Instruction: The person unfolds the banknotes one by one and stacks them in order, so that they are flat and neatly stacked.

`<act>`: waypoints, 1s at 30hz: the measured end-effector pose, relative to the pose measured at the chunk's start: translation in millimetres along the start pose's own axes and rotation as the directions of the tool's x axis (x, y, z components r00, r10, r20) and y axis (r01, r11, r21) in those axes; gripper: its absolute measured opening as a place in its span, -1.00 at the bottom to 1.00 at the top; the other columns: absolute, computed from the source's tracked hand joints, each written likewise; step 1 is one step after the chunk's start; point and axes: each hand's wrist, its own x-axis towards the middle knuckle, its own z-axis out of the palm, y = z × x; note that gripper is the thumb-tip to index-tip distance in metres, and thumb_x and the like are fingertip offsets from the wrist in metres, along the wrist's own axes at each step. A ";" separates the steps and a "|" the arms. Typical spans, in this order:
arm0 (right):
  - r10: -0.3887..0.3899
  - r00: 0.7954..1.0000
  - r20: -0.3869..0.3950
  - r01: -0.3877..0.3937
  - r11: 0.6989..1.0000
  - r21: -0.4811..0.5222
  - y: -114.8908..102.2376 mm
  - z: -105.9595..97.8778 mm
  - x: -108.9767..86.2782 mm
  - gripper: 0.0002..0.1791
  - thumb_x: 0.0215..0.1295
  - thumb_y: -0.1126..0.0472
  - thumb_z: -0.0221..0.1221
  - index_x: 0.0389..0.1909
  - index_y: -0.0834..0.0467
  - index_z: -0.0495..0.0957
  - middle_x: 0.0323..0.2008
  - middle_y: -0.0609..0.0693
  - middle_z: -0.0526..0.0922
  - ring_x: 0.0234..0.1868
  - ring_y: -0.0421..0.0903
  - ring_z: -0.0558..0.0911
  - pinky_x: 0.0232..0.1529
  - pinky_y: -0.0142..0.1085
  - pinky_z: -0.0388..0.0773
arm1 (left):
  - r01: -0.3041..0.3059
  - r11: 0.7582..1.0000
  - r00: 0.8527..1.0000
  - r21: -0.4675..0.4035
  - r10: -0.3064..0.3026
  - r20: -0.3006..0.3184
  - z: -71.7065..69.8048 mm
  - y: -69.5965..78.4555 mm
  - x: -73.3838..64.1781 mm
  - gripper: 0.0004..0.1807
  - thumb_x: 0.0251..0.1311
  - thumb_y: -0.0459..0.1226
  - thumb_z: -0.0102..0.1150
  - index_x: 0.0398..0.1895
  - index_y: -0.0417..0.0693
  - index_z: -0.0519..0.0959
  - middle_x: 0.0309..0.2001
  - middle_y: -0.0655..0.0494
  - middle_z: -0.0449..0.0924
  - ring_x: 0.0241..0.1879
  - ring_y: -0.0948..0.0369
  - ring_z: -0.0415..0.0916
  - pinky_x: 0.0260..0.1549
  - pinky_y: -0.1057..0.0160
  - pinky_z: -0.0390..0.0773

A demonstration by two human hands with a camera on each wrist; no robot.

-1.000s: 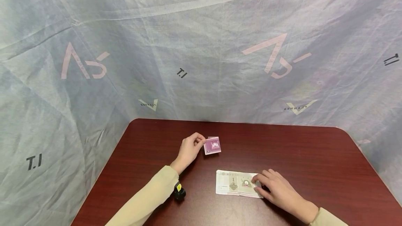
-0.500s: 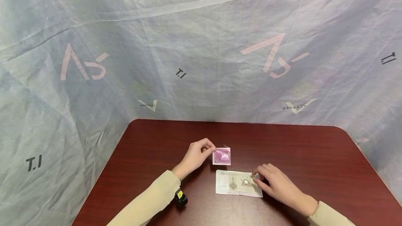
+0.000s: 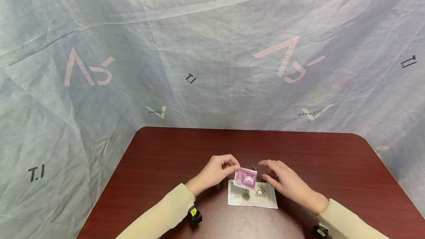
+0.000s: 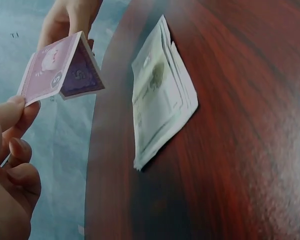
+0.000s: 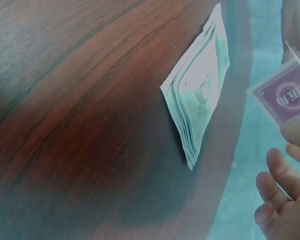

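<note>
My left hand (image 3: 217,170) pinches a folded purple banknote (image 3: 245,178) by its left edge, thumb against fingers. The note is creased in the middle, and its two halves stand apart like a tent in the left wrist view, with a 5 printed on it. It is held above a stack of pale banknotes (image 3: 237,199) lying on the table, with a 1 note on top. My right hand (image 3: 287,180) hovers just right of the purple note, thumb and forefinger apart. In the right wrist view its thumb (image 5: 296,131) overlaps the note; contact is unclear.
The dark red wooden table (image 3: 172,146) has rounded far corners. Grey printed cloth (image 3: 212,65) hangs behind it and at both sides. A small black wrist device (image 3: 194,217) sits at my left cuff, another device (image 3: 320,231) at the right.
My left hand has brought the purple note rightward and nearer, from beyond the stack to over it. My right hand has lifted off the stack's right end and moved up toward the note.
</note>
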 end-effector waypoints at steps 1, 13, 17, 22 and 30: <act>-0.006 1.000 0.007 0.006 1.000 0.007 -0.4 -0.3 0.4 -0.52 0.25 0.35 0.42 0.18 0.08 0.59 -0.17 -0.18 0.63 -0.23 -0.32 0.49 -0.27 -0.35 0.51 | -0.006 1.000 1.000 -0.003 0.006 0.012 1.0 1.7 0.1 -0.96 0.39 -0.24 0.32 -0.24 0.03 0.72 -0.39 0.18 0.69 -0.42 0.43 0.45 -0.41 0.41 0.44; 0.030 0.999 -0.022 -0.025 0.979 0.201 2.0 -0.8 -5.8 -0.68 0.22 0.42 0.41 -0.12 -0.01 0.65 -0.29 -0.25 0.59 -0.38 -0.40 0.45 -0.43 -0.40 0.47 | -0.014 1.000 1.000 -0.006 0.014 -0.011 6.1 4.7 -3.7 -0.96 0.40 -0.23 0.31 -0.22 0.03 0.70 -0.37 0.18 0.68 -0.40 0.42 0.44 -0.38 0.42 0.44; 0.141 0.990 -0.014 -0.132 0.952 0.277 3.0 -6.0 -9.2 -0.74 0.25 0.37 0.40 -0.23 -0.05 0.62 -0.38 -0.28 0.51 -0.41 -0.36 0.47 -0.46 -0.37 0.47 | 0.006 1.000 0.999 0.027 -0.004 -0.054 5.7 1.4 -5.4 -0.95 0.44 -0.24 0.27 -0.20 0.01 0.65 -0.38 0.24 0.61 -0.44 0.40 0.39 -0.43 0.41 0.43; 0.297 0.954 0.038 -0.283 0.852 0.440 4.7 -12.6 -9.6 -0.85 0.32 0.33 0.36 -0.24 0.03 0.61 -0.41 -0.18 0.58 -0.45 -0.27 0.51 -0.43 -0.35 0.48 | 0.002 0.997 0.995 0.075 0.005 -0.095 6.2 -0.6 -5.0 -0.95 0.48 -0.26 0.22 -0.18 -0.02 0.59 -0.39 0.21 0.59 -0.47 0.40 0.36 -0.46 0.41 0.40; 0.336 0.941 0.025 -0.304 0.813 0.496 2.6 -15.6 -6.9 -0.92 0.35 0.38 0.31 -0.26 0.17 0.60 -0.41 -0.04 0.67 -0.43 -0.24 0.59 -0.40 -0.36 0.51 | 0.007 0.996 0.991 0.084 0.004 -0.131 10.6 -3.7 -5.7 -0.96 0.49 -0.30 0.17 -0.18 -0.05 0.54 -0.41 0.02 0.65 -0.50 0.45 0.33 -0.47 0.45 0.33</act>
